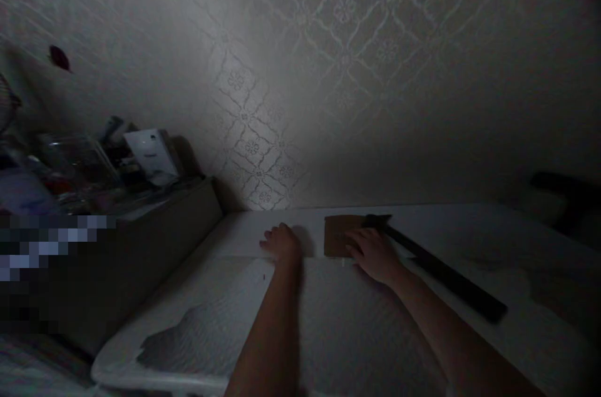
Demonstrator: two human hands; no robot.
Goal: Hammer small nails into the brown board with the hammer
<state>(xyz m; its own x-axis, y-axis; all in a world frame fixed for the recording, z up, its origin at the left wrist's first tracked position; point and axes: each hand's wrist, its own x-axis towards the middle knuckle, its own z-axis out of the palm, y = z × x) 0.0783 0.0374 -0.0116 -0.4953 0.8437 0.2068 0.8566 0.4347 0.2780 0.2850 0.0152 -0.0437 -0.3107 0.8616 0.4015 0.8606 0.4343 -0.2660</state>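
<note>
Dim light falls on a patterned wall, and a white counter runs along its foot. On it, near the wall, lies a flat brown piece. The right hand rests at its right side, fingers extended and slightly apart over it. Just beside those fingers, a dark tool head overlaps the piece's upper right corner, its long dark handle slanting toward the near right. The left hand is at the counter, apart from the piece, fingers loosely bent — whether it holds anything, I cannot tell. Farther left, a white box stands among clutter.

For steady contact, the right fingers would do best kept flat and light, with pressure spread across the piece — and clear of the tool head, whose edge may be sharp.
</note>
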